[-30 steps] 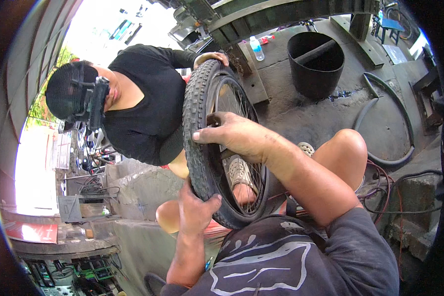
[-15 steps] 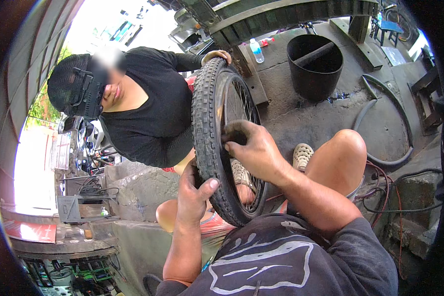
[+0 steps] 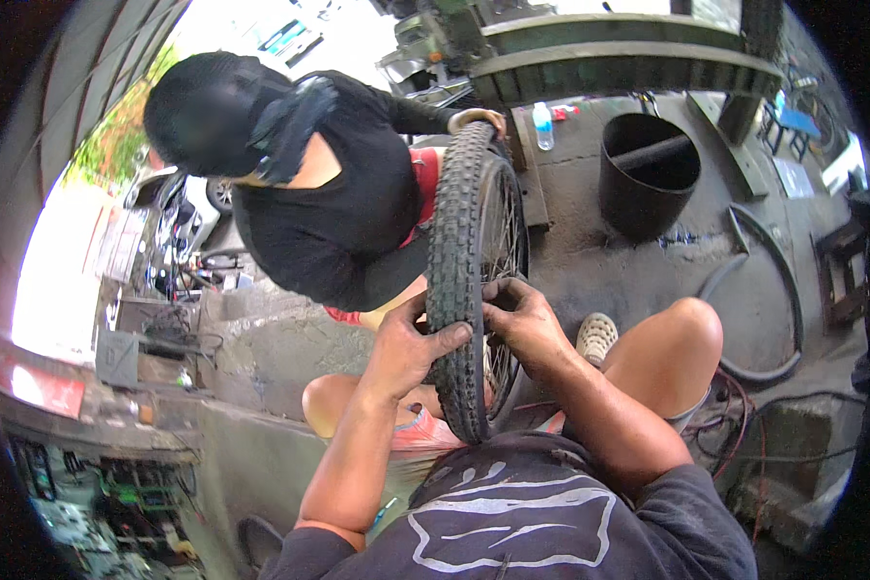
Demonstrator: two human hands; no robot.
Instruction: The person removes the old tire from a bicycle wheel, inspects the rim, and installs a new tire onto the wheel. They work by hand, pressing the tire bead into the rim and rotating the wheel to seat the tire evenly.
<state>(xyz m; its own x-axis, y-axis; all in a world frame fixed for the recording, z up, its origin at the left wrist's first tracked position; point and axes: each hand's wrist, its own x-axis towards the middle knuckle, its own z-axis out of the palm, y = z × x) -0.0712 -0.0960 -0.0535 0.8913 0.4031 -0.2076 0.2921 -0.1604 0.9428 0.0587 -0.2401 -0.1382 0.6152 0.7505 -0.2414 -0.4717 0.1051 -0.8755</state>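
Note:
A bicycle wheel stands upright between my knees, with a black knobby tyre (image 3: 454, 232) around its spoked rim (image 3: 499, 217). My left hand (image 3: 406, 353) grips the tyre from the left, its thumb across the tread and its other fingers hidden behind. On the right side, my right hand (image 3: 524, 324) is closed at the tyre's edge beside the rim, thumb and fingers pinched together. Exactly what lies between those fingertips is hidden. Across from me, a co-worker in a black top (image 3: 348, 203) rests a hand (image 3: 478, 120) on top of the tyre.
A black bucket (image 3: 648, 184) stands on the concrete floor at the far right, near a water bottle (image 3: 543, 128). A loose black tube (image 3: 793, 300) curves over the floor, with cables (image 3: 759, 416) close to my right knee. A metal beam (image 3: 628, 72) crosses the back.
My right hand has moved down along the rim, closer to my left hand. The wheel now appears more edge-on. The co-worker's head has tipped downward, and the view has shifted.

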